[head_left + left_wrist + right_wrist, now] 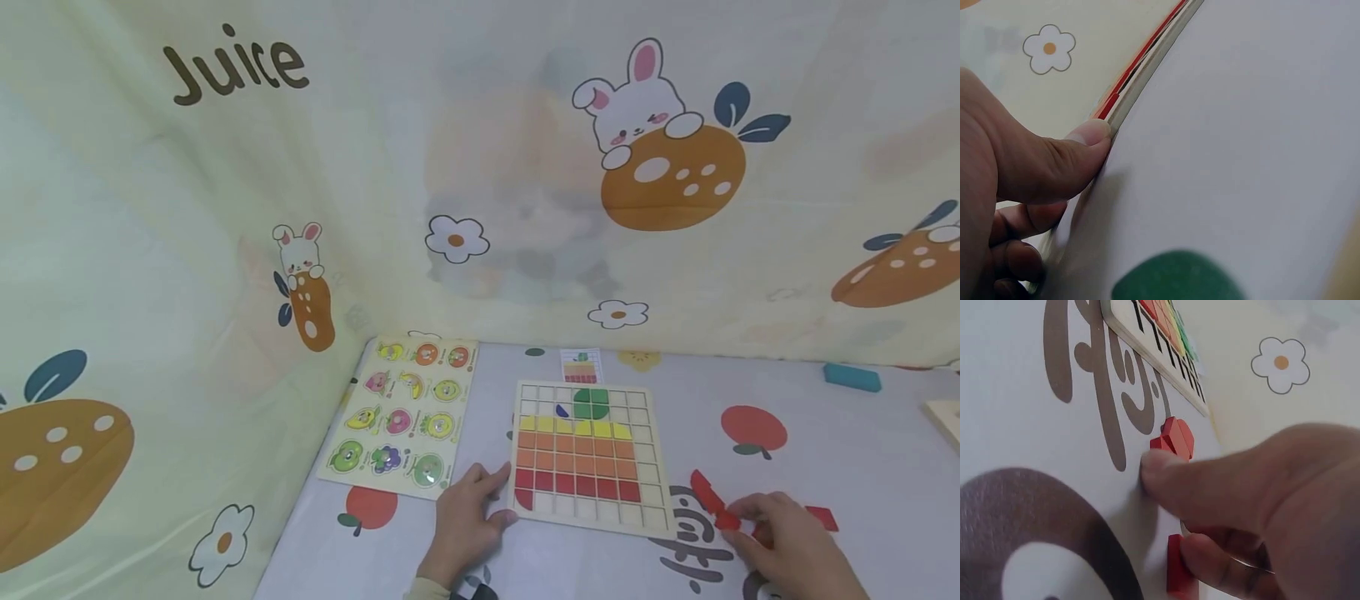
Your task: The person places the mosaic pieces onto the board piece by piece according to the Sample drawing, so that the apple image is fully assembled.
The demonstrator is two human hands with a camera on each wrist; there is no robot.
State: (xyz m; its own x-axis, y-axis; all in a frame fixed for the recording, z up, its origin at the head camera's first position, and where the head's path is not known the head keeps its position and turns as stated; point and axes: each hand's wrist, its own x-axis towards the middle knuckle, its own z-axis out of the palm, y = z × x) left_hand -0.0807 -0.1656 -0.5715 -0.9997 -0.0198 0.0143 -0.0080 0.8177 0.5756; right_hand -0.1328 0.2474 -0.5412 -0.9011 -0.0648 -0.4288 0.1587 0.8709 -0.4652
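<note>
The wooden grid board (573, 504) lies flat on the table. Rows of red, orange and yellow pieces fill part of it, with a green piece (591, 404) and a small blue piece (562, 411) near the top. My left hand (468, 521) touches the board's left edge near the front corner; the thumb (1088, 144) presses against its side in the left wrist view. To the right of the board, my right hand (783, 542) pinches a small red block (726, 520) between thumb and fingers. Another red block (705, 490) lies against it, and a further red piece (821, 517) sits behind the hand.
A fruit picture board (401, 417) lies left of the grid board. Behind the grid is a small pattern card (581, 365). A teal block (852, 377) stands at the back right, and a pale wooden edge (947, 421) shows far right. Printed cloth (525, 275) encloses the table's back and left.
</note>
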